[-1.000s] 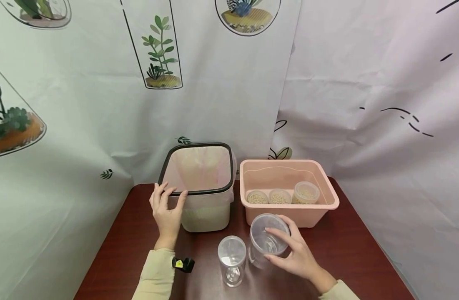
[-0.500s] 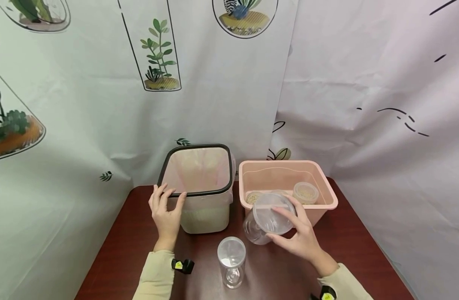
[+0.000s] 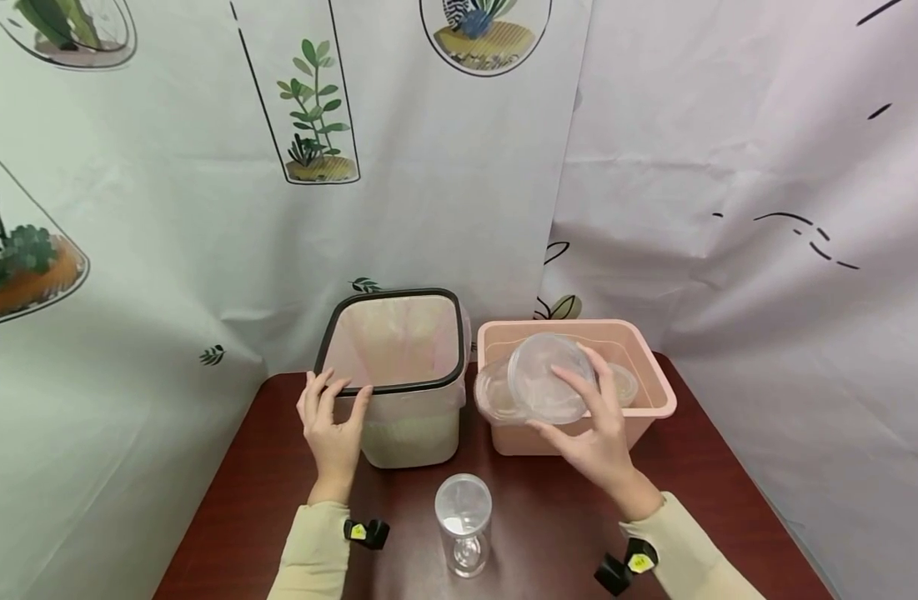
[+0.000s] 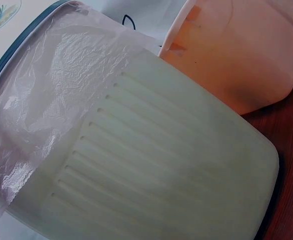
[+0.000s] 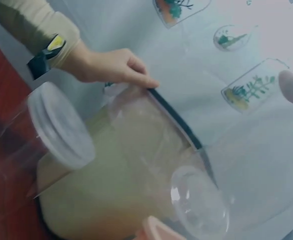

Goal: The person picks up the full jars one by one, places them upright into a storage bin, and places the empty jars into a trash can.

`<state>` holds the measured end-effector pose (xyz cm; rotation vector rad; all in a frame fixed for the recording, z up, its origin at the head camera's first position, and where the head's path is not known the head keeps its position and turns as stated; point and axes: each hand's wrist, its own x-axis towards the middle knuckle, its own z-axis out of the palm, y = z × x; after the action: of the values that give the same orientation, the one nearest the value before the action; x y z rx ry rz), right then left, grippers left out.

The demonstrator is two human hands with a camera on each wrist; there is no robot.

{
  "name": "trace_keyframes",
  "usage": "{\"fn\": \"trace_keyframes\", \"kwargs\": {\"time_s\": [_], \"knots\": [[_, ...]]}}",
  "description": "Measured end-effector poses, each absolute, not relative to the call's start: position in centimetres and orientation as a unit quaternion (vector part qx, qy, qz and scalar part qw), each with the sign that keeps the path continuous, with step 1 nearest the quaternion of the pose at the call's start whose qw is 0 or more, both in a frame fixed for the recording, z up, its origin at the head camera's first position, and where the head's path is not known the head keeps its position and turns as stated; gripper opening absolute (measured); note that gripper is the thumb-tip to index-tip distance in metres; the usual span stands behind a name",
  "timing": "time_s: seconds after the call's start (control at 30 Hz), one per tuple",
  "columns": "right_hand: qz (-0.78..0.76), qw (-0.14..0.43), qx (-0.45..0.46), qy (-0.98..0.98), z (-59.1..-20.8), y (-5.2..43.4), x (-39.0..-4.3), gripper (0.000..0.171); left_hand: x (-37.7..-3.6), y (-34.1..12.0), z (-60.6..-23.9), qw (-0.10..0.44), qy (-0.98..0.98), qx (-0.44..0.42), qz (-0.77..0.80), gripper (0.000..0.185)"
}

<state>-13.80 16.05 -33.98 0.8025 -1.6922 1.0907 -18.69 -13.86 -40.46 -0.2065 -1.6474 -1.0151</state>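
My right hand [image 3: 601,437] pinches a clear, lidded plastic jar [image 3: 544,379] around its lid, thumb and fingers spread wide. The jar hangs tilted over the front edge of the pink tub [image 3: 631,412], its base pointing left. Nothing shows inside it; in the right wrist view its round base [image 5: 199,202] is see-through. At the near-left corner of a pale green trash bin [image 3: 409,429], my left hand [image 3: 333,437] holds the black rim with bent fingers and thumb. A second clear lidded jar [image 3: 464,521] stands upright on the table, also with nothing visible inside.
The tub contains jars of pale beads or beans, now mostly covered by the held jar; one lid [image 3: 625,385] shows at the right. A thin bag [image 4: 76,65] lines the bin. Behind the dark red table [image 3: 549,550] hangs a printed cloth [image 3: 474,183].
My right hand has lifted the larger clear jar off the table, moved it away from me and tilted it over the pink tub's front. My left hand stays at the bin rim.
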Motion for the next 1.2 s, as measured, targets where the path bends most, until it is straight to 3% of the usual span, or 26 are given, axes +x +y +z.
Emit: {"fn": "trace_keyframes", "kwargs": {"time_s": [0.5, 0.87, 1.2], "knots": [[0.484, 0.481, 0.322, -0.656, -31.3, 13.3, -15.9, 0.063, -18.8, -13.9, -40.6, 0.562, -0.701, -0.094, -0.430, 0.034], [0.474, 0.505, 0.370, -0.619, -29.9, 9.7, -18.0, 0.061, -18.8, -14.0, -40.4, 0.559, -0.703, -0.088, -0.430, 0.034], [0.483, 0.468, 0.393, -0.627, -31.3, 7.6, -19.2, 0.059, -19.4, -14.6, -41.6, 0.554, -0.710, -0.086, -0.427, 0.034]]}}
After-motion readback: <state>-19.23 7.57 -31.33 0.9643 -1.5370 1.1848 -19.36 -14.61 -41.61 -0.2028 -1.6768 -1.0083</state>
